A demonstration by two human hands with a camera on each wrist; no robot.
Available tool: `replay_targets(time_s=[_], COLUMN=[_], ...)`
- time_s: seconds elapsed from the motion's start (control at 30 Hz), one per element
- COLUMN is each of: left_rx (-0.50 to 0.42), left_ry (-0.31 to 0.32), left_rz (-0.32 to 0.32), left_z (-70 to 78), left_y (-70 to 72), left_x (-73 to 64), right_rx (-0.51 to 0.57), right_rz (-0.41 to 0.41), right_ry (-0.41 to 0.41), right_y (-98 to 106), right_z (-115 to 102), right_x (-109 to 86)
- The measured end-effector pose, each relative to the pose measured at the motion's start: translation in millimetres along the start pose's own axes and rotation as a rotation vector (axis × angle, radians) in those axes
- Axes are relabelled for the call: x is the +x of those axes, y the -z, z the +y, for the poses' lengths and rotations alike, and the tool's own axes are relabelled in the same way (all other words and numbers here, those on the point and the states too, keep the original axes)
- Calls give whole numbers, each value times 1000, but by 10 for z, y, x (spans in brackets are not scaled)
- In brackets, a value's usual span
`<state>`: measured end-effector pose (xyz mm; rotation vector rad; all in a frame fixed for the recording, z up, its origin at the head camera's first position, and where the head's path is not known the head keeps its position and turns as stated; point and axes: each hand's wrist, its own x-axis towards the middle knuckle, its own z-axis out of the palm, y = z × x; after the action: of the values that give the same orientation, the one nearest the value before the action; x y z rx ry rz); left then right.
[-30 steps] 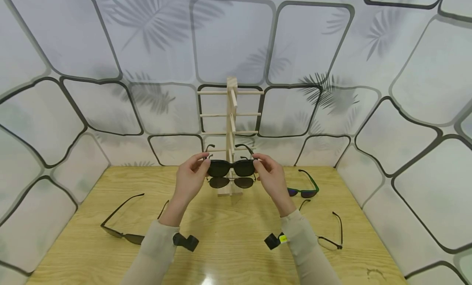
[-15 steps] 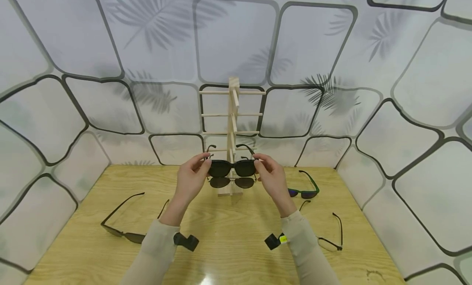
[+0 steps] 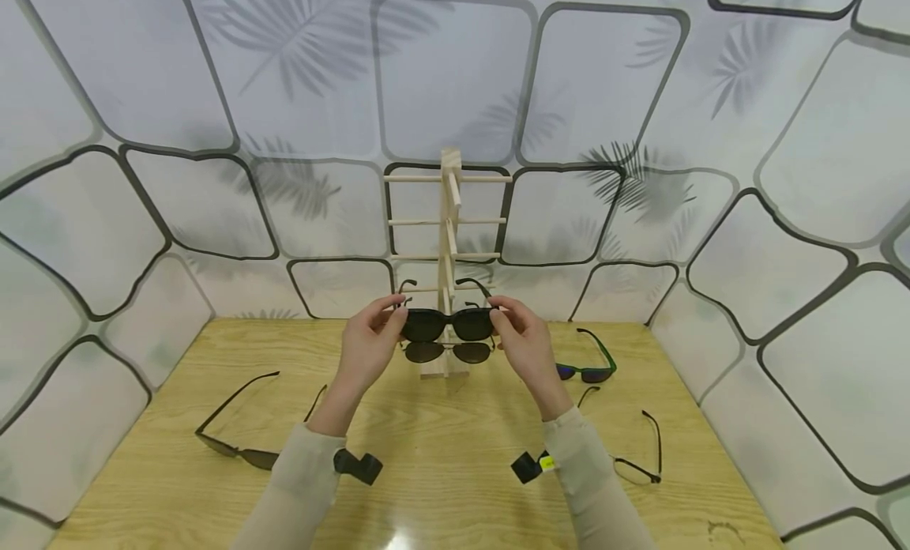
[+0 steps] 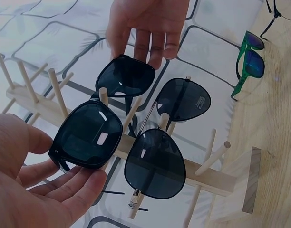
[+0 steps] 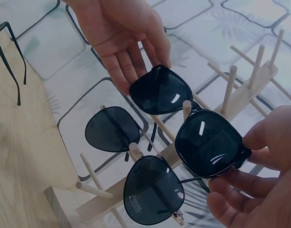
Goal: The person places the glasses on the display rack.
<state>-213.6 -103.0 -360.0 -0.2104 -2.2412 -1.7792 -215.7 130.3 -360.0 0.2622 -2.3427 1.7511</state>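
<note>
— While 2 hands are engaged at the display, what does the site consist of?

— Patterned backdrop at the rear, wood-grain table below, and 1 upright wooden stand toward the table's far edge, with rungs at several heights.

— Condition of the hands?

— Left hand and right hand grasp opposite ends of 1 thick-rimmed pair, the black sunglasses, thumb and fingers pinching the frame near its hinges. Neither has let go.

— Location of that pair?

— At the lower part of the stand, just above the aviators, lenses toward the wearer. A peg shows between the 2 lenses, at the bridge; whether the bridge rests on it, I cannot tell.

— Completed so far?

— In my judgement, 1 pair: the aviators sit at a lower peg, gripped by neither hand. The black sunglasses I rate as nearly placed, pending release.

— Outstanding?

— 3 pairs lie on the table: tinted glasses at left, partly behind the left sleeve; clear-lensed glasses at right, partly behind the right sleeve; and green-framed sunglasses farther back. If those count, I judge the work under 50% done.
</note>
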Motion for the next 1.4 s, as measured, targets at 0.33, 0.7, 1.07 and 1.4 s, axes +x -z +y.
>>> replay_targets(time_s=[0.33,0.7,1.07,1.4], left_rx=[-3,48,159,264], left_ry=[-26,-25,-8,-6], left_rz=[2,21,15,-2], left_z=[-330,-337,-421,-576], left_y=[-16,48,247,558], left_x=[91,-8,-270,-447], right_rx=[-38,-91,-55,52], right_rz=[-13,42,68,43], right_ry=[5,45,66,34], right_y=[18,24,-7,-238], right_z=[-2,395,399,110], right_x=[-28,-7,-242,-577])
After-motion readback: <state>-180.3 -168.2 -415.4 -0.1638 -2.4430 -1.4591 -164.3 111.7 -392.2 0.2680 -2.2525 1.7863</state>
